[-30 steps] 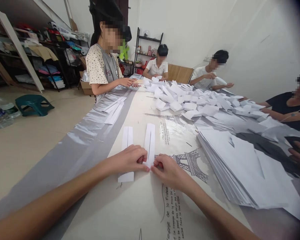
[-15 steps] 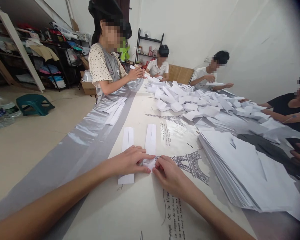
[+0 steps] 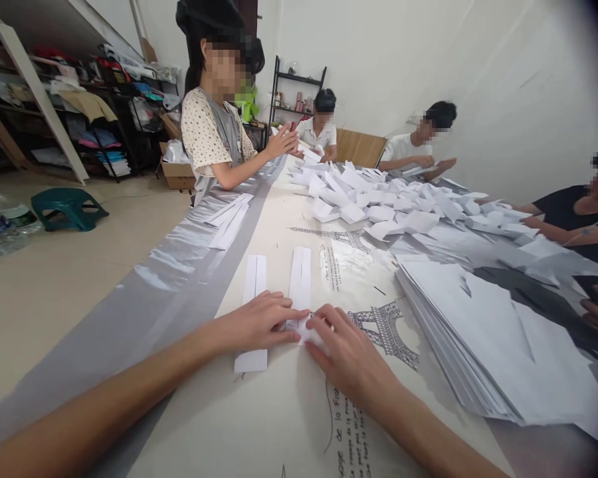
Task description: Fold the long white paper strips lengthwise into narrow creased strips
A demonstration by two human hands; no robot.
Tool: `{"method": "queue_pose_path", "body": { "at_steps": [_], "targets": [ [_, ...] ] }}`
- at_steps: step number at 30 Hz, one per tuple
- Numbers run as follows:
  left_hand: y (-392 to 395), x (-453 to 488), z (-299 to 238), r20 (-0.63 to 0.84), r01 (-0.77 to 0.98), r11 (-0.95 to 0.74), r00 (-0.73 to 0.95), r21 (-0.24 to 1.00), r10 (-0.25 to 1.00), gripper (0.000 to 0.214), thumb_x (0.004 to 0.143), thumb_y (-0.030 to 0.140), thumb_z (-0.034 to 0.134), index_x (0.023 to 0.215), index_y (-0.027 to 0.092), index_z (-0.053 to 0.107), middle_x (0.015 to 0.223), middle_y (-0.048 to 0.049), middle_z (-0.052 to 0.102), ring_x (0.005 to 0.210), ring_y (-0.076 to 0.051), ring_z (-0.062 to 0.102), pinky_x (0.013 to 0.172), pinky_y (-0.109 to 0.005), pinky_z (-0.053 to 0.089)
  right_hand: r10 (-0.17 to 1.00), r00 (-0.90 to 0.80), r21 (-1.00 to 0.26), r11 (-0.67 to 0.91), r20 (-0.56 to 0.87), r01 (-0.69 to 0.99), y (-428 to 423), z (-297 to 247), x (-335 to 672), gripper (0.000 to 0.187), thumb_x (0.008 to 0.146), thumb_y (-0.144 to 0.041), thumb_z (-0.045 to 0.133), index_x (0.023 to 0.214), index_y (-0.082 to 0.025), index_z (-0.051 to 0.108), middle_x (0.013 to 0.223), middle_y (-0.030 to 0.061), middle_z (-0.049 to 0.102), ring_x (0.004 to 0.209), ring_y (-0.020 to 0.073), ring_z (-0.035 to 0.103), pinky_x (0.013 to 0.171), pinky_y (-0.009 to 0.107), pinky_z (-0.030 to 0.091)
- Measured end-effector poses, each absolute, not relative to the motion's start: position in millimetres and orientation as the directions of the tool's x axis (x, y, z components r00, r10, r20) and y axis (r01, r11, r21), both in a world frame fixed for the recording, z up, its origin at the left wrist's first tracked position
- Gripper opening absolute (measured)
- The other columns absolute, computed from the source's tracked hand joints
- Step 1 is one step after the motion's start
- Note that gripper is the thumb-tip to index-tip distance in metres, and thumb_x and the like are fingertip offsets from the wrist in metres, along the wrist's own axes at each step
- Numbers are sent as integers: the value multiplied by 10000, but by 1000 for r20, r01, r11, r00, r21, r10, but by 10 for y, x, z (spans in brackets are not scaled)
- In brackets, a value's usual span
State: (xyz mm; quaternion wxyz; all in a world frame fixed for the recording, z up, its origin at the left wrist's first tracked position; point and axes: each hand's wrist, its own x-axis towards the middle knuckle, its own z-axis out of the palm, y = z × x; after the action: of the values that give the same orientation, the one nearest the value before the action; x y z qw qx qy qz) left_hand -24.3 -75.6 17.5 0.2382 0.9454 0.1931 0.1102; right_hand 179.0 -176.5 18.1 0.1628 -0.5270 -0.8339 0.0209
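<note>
Two long folded white paper strips lie side by side on the printed tablecloth (image 3: 279, 411) in front of me. My left hand (image 3: 259, 324) rests across the left strip (image 3: 253, 282) and its fingers press the near end of the right strip (image 3: 299, 282). My right hand (image 3: 341, 348) meets it from the right, fingers curled on that same near end, which is partly hidden under both hands.
A thick stack of white sheets (image 3: 478, 332) lies to my right. A heap of folded paper pieces (image 3: 379, 199) covers the table's far middle. More strips (image 3: 229, 222) lie on the left plastic edge. Several other people sit around the table; a green stool (image 3: 67, 207) stands on the floor.
My right hand has slid slightly forward and flattened over the strip's near end. The person at the far left raised both hands from the table.
</note>
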Motion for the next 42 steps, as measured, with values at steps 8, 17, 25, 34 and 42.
{"method": "queue_pose_path", "body": {
  "at_steps": [8,17,25,34,42],
  "targets": [
    [-728,-267,125,155,283,-851,910,443,383,457,1017,484,432,1398,250,529,921,-39,617,892,-208,528,847,-324,357,770,-596,197,563,228,802,-2073,125,1596,423,670,96,511,1031,-90,630,866,137,612,769,293,559,622,418,480],
    [-667,-249,112,168,206,-907,945,367,282,452,1026,459,419,1415,242,493,1020,-66,661,942,-224,550,890,-344,373,799,-592,-205,600,104,773,-1855,384,1864,279,934,-51,435,961,-184,679,989,75,655,799,204,613,741,370,503],
    [-619,-263,148,177,149,-926,959,347,221,456,1024,425,431,1438,238,470,1035,-69,664,958,-220,576,911,-335,383,849,-527,-391,497,35,775,-1819,502,2013,337,969,-161,444,961,-293,755,1138,11,694,520,103,537,576,299,425],
    [-613,-267,108,193,177,-935,951,306,243,479,1015,479,436,1428,241,485,1003,-63,652,947,-216,567,900,-325,387,812,-571,-648,370,-122,665,-1722,553,2240,365,977,-154,454,1081,-371,729,1283,-36,655,507,71,511,544,264,455],
    [-682,-254,111,202,217,-929,937,299,284,505,1021,507,391,1429,220,470,1048,-85,664,964,-230,587,905,-343,388,814,-566,-393,566,131,724,-1686,344,2044,137,957,-260,590,1017,-260,713,978,10,695,627,120,590,596,272,451]
  ]
}}
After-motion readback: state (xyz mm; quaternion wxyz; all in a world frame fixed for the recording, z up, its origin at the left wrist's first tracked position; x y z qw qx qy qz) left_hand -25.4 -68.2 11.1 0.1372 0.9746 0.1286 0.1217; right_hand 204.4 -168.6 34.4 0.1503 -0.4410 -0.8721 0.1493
